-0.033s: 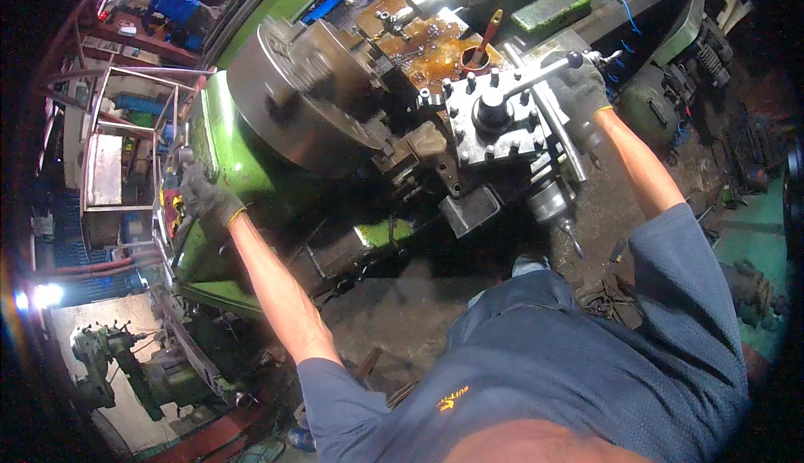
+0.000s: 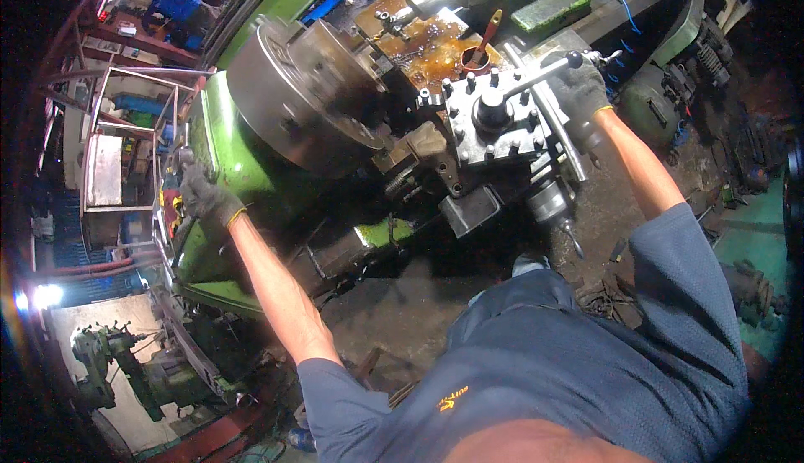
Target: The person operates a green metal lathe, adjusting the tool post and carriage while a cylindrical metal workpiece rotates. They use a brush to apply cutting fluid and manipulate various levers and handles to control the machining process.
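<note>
A large round chuck (image 2: 289, 98) on a green metal lathe (image 2: 213, 128) is blurred by spinning. My left hand (image 2: 209, 196), in a dark grey glove, is closed at the lathe's left end beside a rounded knob (image 2: 182, 157); what it grips is hidden. My right hand (image 2: 579, 93), gloved alike, is curled just right of the square tool post (image 2: 494, 119), behind a long metal bar; its hold is partly hidden. A lever with a black ball end (image 2: 574, 59) crosses above the tool post. A tool block (image 2: 423, 149) sits between chuck and tool post.
A brush (image 2: 490, 31) stands in a small pot (image 2: 475, 59) on an oily brown surface. Below the tool post, a crank handle (image 2: 573, 241) sticks out. A person in blue (image 2: 176, 2) is at the far left. Metal frames (image 2: 126, 140) line the left side.
The chuck has turned, its blurred jaws and marks now in different places. Both hands stay where they were.
</note>
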